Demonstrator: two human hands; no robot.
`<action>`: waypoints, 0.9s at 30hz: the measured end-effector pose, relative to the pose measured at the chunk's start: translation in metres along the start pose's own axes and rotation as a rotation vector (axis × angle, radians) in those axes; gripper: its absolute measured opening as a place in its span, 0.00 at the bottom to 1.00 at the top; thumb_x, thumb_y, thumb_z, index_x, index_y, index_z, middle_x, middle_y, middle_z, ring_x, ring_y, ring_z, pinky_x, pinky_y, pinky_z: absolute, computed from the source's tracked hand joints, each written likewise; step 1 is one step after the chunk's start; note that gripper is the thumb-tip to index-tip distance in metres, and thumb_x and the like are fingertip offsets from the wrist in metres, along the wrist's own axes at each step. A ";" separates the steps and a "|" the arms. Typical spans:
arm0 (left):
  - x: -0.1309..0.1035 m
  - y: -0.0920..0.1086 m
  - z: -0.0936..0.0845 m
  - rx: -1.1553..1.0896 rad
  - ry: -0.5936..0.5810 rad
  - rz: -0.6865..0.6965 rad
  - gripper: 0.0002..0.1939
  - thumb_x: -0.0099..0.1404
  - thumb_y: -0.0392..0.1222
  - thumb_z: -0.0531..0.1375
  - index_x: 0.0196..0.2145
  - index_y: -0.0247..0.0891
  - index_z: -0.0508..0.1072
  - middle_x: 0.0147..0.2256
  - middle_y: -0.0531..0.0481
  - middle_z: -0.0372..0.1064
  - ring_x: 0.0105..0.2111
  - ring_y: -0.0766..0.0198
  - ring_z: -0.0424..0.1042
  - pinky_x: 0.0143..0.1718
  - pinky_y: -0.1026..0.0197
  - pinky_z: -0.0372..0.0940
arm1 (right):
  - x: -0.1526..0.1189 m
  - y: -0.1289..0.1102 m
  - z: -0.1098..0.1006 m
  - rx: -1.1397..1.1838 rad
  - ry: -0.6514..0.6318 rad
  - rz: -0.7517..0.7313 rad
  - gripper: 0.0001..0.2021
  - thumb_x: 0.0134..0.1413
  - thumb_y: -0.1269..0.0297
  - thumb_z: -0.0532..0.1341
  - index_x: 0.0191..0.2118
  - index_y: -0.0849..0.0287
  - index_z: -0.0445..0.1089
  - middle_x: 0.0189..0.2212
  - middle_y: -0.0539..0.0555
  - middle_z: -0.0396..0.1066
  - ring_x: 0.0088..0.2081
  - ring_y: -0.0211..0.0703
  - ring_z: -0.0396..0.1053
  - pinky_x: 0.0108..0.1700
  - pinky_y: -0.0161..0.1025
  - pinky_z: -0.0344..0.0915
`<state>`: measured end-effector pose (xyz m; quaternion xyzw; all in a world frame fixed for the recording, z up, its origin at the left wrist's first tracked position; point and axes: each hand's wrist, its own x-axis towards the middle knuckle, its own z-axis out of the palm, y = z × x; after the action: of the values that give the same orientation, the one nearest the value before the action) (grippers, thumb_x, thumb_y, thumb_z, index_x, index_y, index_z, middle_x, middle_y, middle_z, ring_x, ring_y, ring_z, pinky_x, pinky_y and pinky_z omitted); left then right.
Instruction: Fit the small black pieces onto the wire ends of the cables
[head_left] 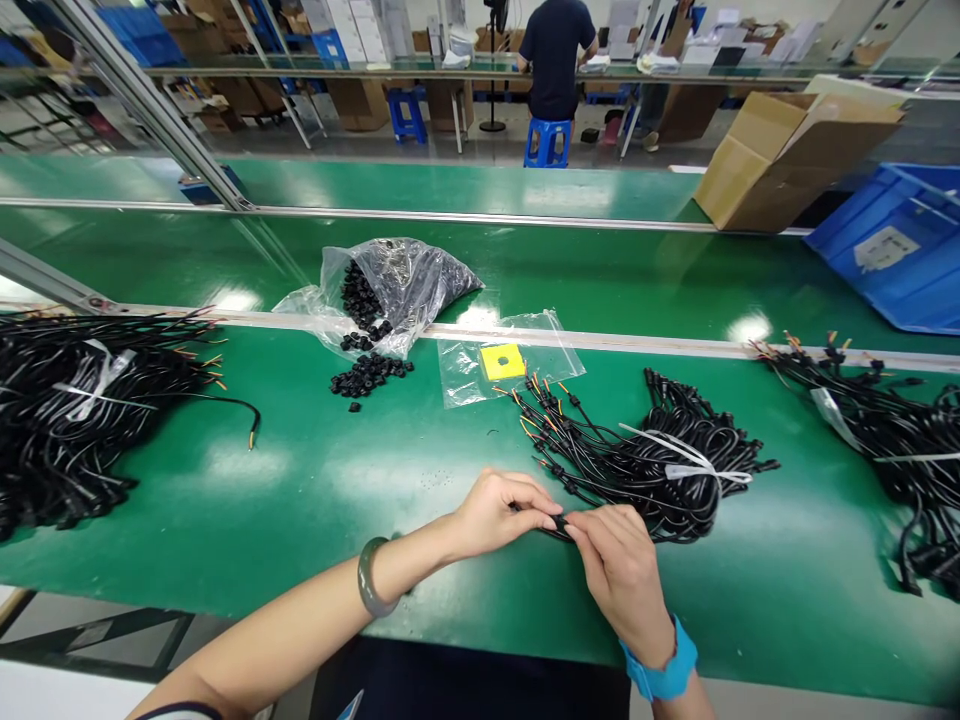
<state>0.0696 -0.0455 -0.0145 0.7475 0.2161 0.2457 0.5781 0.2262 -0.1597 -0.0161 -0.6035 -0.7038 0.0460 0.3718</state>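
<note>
My left hand [504, 512] and my right hand [616, 553] meet over the green table, their fingertips pinched on a small black cable fitting [559, 525]. Both hands are closed on it, and the fingers cover most of the piece. Just beyond them lies a bundle of black cables [686, 470] bound with a white tie, its orange and red wire ends fanned toward the left. Small black caps [369, 374] are heaped farther off to the left, spilling out of a clear plastic bag [420, 285].
A large cable bundle [82, 400] covers the left side, and another cable bundle [892, 440] lies at the right. A clear zip bag [469, 385] with a yellow card [502, 362] is mid-table. A cardboard box [772, 160] and blue bin [892, 250] stand back right. A person sits beyond.
</note>
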 end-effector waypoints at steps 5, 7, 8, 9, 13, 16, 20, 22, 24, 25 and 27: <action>0.000 0.002 0.004 0.026 -0.009 0.035 0.05 0.59 0.39 0.64 0.32 0.36 0.80 0.32 0.44 0.77 0.32 0.62 0.76 0.35 0.66 0.70 | 0.001 0.001 0.002 -0.005 -0.017 0.002 0.07 0.61 0.74 0.53 0.35 0.60 0.66 0.26 0.50 0.68 0.28 0.37 0.64 0.34 0.39 0.54; 0.001 0.002 0.005 0.040 -0.022 0.042 0.05 0.60 0.38 0.63 0.31 0.36 0.80 0.33 0.44 0.77 0.32 0.63 0.76 0.35 0.66 0.70 | 0.000 0.001 0.002 0.001 -0.022 0.001 0.07 0.62 0.73 0.53 0.35 0.60 0.66 0.26 0.51 0.69 0.28 0.37 0.64 0.34 0.39 0.54; 0.001 0.001 0.006 0.047 -0.024 0.047 0.05 0.60 0.38 0.63 0.31 0.36 0.80 0.32 0.45 0.77 0.32 0.63 0.76 0.35 0.66 0.69 | 0.000 0.002 0.002 0.008 -0.024 0.000 0.07 0.62 0.73 0.53 0.36 0.60 0.66 0.26 0.51 0.69 0.28 0.37 0.64 0.34 0.39 0.54; 0.001 0.001 0.006 0.052 -0.019 0.049 0.05 0.60 0.38 0.63 0.32 0.36 0.80 0.32 0.45 0.77 0.31 0.64 0.76 0.35 0.66 0.69 | 0.000 0.002 0.002 0.015 -0.024 -0.002 0.06 0.62 0.73 0.53 0.36 0.60 0.66 0.26 0.51 0.69 0.28 0.37 0.63 0.34 0.39 0.55; 0.002 -0.001 0.005 0.031 0.022 -0.002 0.08 0.58 0.39 0.65 0.34 0.33 0.79 0.30 0.46 0.76 0.29 0.66 0.74 0.29 0.69 0.68 | -0.001 0.003 0.000 0.003 -0.022 -0.009 0.05 0.61 0.74 0.55 0.41 0.61 0.66 0.30 0.53 0.70 0.32 0.39 0.65 0.37 0.40 0.57; 0.003 -0.002 0.005 -0.030 0.057 -0.080 0.10 0.56 0.40 0.66 0.35 0.32 0.78 0.30 0.47 0.75 0.29 0.66 0.74 0.31 0.69 0.69 | -0.002 0.004 -0.003 -0.086 -0.021 -0.003 0.06 0.61 0.72 0.56 0.43 0.62 0.67 0.32 0.55 0.70 0.35 0.41 0.65 0.40 0.42 0.57; 0.003 -0.003 0.006 0.019 0.066 -0.048 0.08 0.56 0.40 0.66 0.33 0.32 0.78 0.29 0.48 0.76 0.26 0.67 0.73 0.28 0.70 0.67 | -0.004 0.006 -0.004 -0.100 0.006 -0.012 0.06 0.61 0.74 0.55 0.40 0.61 0.69 0.27 0.52 0.68 0.30 0.39 0.63 0.36 0.40 0.56; 0.003 -0.003 0.006 0.090 0.062 0.029 0.07 0.58 0.40 0.65 0.33 0.33 0.79 0.30 0.47 0.76 0.27 0.67 0.73 0.29 0.69 0.67 | -0.004 0.006 -0.004 -0.073 0.007 -0.018 0.07 0.61 0.74 0.54 0.40 0.61 0.69 0.26 0.52 0.67 0.29 0.39 0.62 0.35 0.40 0.56; 0.002 -0.003 0.007 0.141 0.050 0.105 0.07 0.60 0.39 0.63 0.34 0.33 0.79 0.30 0.45 0.76 0.28 0.66 0.74 0.31 0.68 0.68 | -0.003 0.005 -0.003 -0.069 -0.001 -0.016 0.07 0.61 0.74 0.54 0.39 0.62 0.69 0.25 0.52 0.66 0.29 0.38 0.61 0.34 0.39 0.55; 0.002 -0.003 0.006 0.156 0.041 0.139 0.07 0.61 0.39 0.62 0.35 0.33 0.79 0.30 0.45 0.76 0.29 0.65 0.74 0.32 0.67 0.68 | -0.003 0.005 -0.003 -0.076 -0.012 -0.013 0.08 0.62 0.73 0.53 0.38 0.62 0.70 0.25 0.52 0.66 0.29 0.38 0.61 0.34 0.39 0.54; 0.000 -0.004 0.006 0.183 0.026 0.196 0.08 0.63 0.39 0.61 0.36 0.32 0.78 0.31 0.44 0.76 0.30 0.65 0.74 0.33 0.67 0.68 | -0.002 0.005 -0.003 -0.095 -0.036 -0.006 0.08 0.62 0.73 0.53 0.37 0.62 0.70 0.24 0.52 0.66 0.29 0.38 0.61 0.34 0.39 0.53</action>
<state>0.0735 -0.0491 -0.0196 0.8114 0.1710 0.2899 0.4779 0.2317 -0.1615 -0.0172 -0.6175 -0.7136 0.0221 0.3301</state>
